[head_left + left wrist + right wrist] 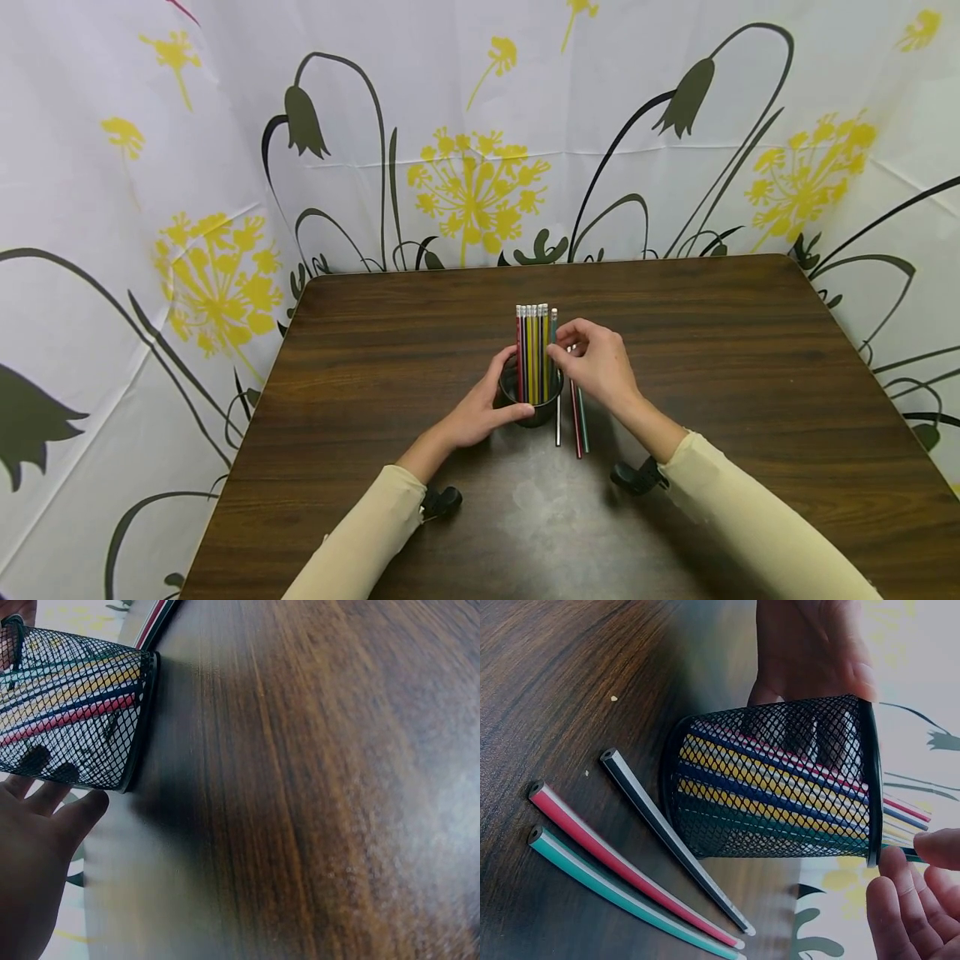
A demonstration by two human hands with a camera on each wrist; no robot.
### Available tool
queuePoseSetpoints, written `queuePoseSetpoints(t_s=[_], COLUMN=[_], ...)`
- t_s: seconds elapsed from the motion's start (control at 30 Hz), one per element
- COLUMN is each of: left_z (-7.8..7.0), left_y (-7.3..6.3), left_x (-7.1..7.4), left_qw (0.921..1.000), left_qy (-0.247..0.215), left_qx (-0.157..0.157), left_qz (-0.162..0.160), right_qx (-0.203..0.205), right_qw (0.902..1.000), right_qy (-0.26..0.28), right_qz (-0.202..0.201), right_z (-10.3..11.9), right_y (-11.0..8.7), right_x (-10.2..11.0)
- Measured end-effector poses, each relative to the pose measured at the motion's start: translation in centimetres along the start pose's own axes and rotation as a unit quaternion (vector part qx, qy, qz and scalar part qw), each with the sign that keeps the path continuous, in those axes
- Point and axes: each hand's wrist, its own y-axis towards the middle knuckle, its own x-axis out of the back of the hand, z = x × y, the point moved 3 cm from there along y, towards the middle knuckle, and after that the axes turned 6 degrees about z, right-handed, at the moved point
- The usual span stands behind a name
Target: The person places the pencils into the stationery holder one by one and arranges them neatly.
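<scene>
Right hand (600, 362), centre of the head view: thumb and fingertips close in a pinch on a green pencil (553, 327), near the rim of the mesh cup (772, 780). The pencil's long axis is near upright, eraser uppermost, and its shaft appears to run down inside the mesh. Left hand (480, 408), left of the cup: it grips the wall, thumb across the near side. Within the cup, the bundle of pencils (533, 354) stands upright, erasers up. Principal relation: a black pencil (671, 832), a red pencil (622, 868) and a loose green pencil (616, 899) lie on the table (390, 350) just right of the cup, below the pinch in the head view. Their long axes run roughly from top to bottom of that frame, upper ends nearest the right hand, the nearer of the two. Behind, a floral curtain (345, 183) fills the upper frame.
</scene>
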Motion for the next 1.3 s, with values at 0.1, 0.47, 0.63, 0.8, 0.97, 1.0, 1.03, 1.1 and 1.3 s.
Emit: queuePoseSetpoints(t_s=[0.1,0.47,0.63,0.8,0.97,1.0,1.03,1.1,1.3], left_z=[0.1,-0.1,0.0,0.1,0.0,0.0,0.0,0.1,0.2], left_y=[0.0,-0.1,-0.1,-0.1,0.0,0.0,0.0,-0.1,-0.1], left_x=[0.1,0.1,0.1,0.1,0.0,0.0,0.0,0.0,0.0], left_qw=[1.0,0.9998,0.9999,1.0,1.0,1.0,1.0,1.0,1.0], left_qy=[0.002,0.01,0.002,0.0,-0.001,-0.002,-0.003,-0.004,0.001], left_qx=[0.004,0.014,0.015,0.009,0.003,0.003,0.001,-0.002,0.002], left_qz=[-0.004,-0.007,-0.004,-0.001,0.002,0.002,0.003,0.003,-0.001], right_qx=[-0.007,-0.021,-0.023,-0.021,-0.015,-0.015,-0.015,-0.017,-0.036], right_qw=[1.0,0.9996,0.9994,0.9993,0.999,0.9987,0.9982,0.9967,0.9864], right_qy=[0.0,0.0,0.002,0.007,0.022,0.03,0.04,0.065,0.15], right_qz=[0.003,0.02,0.026,0.031,0.037,0.039,0.041,0.045,0.057], right_z=[0.0,-0.1,-0.1,-0.1,-0.1,-0.1,-0.2,-0.4,-1.8], right_y=[0.2,0.5,0.6,0.7,0.7,0.7,0.7,0.8,1.2], right_x=[0.0,-0.2,-0.2,-0.1,0.3,0.4,0.5,0.7,1.3])
